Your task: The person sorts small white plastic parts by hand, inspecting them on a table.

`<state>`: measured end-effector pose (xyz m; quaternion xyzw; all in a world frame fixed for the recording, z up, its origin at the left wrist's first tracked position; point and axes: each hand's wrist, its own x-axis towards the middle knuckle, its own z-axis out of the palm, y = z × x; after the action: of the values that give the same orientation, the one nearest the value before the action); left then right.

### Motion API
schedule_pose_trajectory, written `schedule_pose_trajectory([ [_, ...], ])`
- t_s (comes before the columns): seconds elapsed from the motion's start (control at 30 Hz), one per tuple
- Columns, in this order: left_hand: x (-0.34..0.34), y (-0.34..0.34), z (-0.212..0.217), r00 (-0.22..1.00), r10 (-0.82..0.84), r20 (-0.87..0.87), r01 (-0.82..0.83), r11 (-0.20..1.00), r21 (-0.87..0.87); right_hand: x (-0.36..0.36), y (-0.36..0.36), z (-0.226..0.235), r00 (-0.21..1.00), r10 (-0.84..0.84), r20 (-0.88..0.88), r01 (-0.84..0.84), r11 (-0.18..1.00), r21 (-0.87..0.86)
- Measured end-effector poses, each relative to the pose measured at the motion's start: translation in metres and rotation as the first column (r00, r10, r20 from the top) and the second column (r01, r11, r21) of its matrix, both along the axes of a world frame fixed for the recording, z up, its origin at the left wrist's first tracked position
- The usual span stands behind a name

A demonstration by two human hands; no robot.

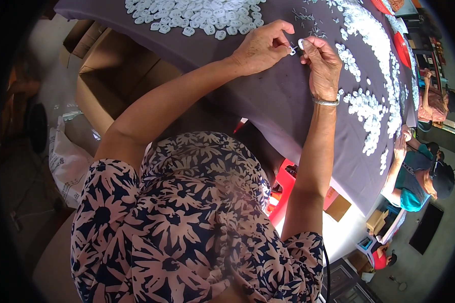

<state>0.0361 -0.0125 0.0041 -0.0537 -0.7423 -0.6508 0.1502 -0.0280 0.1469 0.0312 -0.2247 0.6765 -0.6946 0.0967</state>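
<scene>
Left hand [262,48] pinches a small white part [292,50] at its fingertips; right hand [322,65] pinches another white piece [301,44] just beside it, above the grey cloth table [268,96], far centre.

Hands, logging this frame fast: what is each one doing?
Left hand: pinched shut on a small metal piece.
Right hand: pinched shut on a small white part.

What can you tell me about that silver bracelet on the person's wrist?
The bracelet is a thin, shiny band that looks like silver metal. It circles the right wrist just below the right hand, sitting snug against the skin and catching the light. It hangs above the grey tablecloth without touching it. No clasp or pattern can be made out.
</scene>
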Motion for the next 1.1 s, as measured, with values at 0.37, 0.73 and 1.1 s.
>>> schedule_pose_trajectory([
  [0.37,0.0005,0.0002,0.0,1.0,0.01,-0.006,-0.01,1.0,-0.016,0.0012,-0.0021,-0.0009,0.999,-0.002,-0.046,0.003,1.0,0.019],
  [0.73,0.0024,0.0002,0.0011,0.999,0.027,-0.025,-0.027,0.999,-0.029,0.0002,-0.0022,-0.0026,0.99,0.028,-0.139,-0.009,0.991,0.131],
  [1.1,0.0006,-0.0006,-0.0001,0.997,0.05,-0.06,-0.049,0.999,0.01,0.0041,-0.0046,-0.0016,0.996,0.075,-0.045,-0.07,0.992,0.102],
])
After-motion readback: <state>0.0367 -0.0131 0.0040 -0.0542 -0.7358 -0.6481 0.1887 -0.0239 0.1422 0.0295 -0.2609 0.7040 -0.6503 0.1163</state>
